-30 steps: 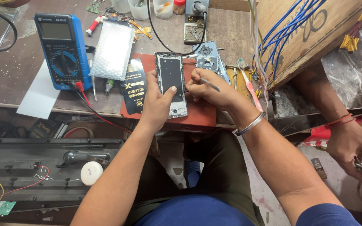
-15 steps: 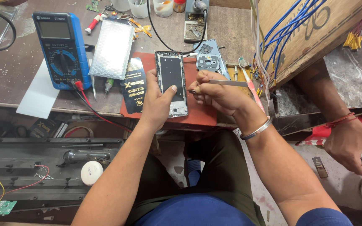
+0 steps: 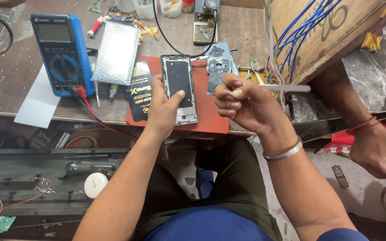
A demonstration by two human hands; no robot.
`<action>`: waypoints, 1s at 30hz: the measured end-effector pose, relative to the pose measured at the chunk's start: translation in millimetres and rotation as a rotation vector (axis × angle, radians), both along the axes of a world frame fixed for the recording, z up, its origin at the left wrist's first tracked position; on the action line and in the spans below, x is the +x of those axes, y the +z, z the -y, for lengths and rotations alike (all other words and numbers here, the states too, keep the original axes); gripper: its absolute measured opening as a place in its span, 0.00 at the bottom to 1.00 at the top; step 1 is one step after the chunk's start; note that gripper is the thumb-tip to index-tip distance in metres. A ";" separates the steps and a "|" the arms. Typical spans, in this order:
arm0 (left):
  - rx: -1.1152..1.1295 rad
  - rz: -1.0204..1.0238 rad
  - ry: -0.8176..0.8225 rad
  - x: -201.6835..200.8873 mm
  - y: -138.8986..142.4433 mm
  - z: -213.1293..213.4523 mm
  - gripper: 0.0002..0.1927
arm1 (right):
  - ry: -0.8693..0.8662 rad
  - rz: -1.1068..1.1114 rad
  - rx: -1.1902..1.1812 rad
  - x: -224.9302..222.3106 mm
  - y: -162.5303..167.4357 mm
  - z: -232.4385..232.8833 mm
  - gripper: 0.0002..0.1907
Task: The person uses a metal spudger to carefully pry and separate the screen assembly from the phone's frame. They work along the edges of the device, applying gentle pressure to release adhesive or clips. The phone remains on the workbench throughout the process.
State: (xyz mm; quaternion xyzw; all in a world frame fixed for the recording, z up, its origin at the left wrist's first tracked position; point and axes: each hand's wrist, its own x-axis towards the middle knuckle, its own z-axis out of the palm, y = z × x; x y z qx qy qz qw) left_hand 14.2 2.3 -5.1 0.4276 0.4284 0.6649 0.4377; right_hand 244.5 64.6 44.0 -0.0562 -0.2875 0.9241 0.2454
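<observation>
1. Now your right hand (image 3: pixel 246 105) has lifted off the opened phone (image 3: pixel 179 88) and hangs above the near right edge of the red mat (image 3: pixel 208 116), fingers curled shut around a thin pale tool (image 3: pixel 282 88) that points right. A second ago its tip was down at the phone's right edge, so the probing there has paused.
2. Your left hand (image 3: pixel 164 109) has not shifted: it grips the phone from the near left side, thumb laid across the lower part, pressing it flat on the mat.
3. The phone lies back-side up, its cover off and a dark inner panel showing; the removed grey back cover (image 3: pixel 219 67) rests just beside it, to the far right.
4. Left of the phone, a black card package (image 3: pixel 138 91) with gold lettering lies partly on the mat; beyond it sits a silvery bubble-wrap pouch (image 3: pixel 116 52).
5. Farther left stands a blue multimeter (image 3: pixel 61 52), red and black leads trailing near, on a white paper sheet (image 3: pixel 36 105).
6. Far right, a brown cardboard box (image 3: pixel 336 27) holds blue wires.
7. Another person's hand (image 3: pixel 376 149) works at the right edge.
</observation>
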 end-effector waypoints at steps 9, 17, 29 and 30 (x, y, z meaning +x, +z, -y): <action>-0.089 0.281 -0.101 -7.1 -0.5 0.1 0.23 | -0.346 0.335 0.353 18.2 -22.3 78.9 0.19; -0.104 0.262 -0.103 -9.3 -0.2 0.9 0.23 | -0.310 0.534 0.275 20.1 -71.7 120.7 0.13; -0.099 0.262 -0.101 -8.9 0.0 1.4 0.23 | -0.250 0.840 0.522 5.0 -78.5 142.8 0.09; -0.091 0.261 -0.098 -9.0 -0.1 1.0 0.23 | -0.211 0.947 0.625 2.1 -68.7 142.4 0.12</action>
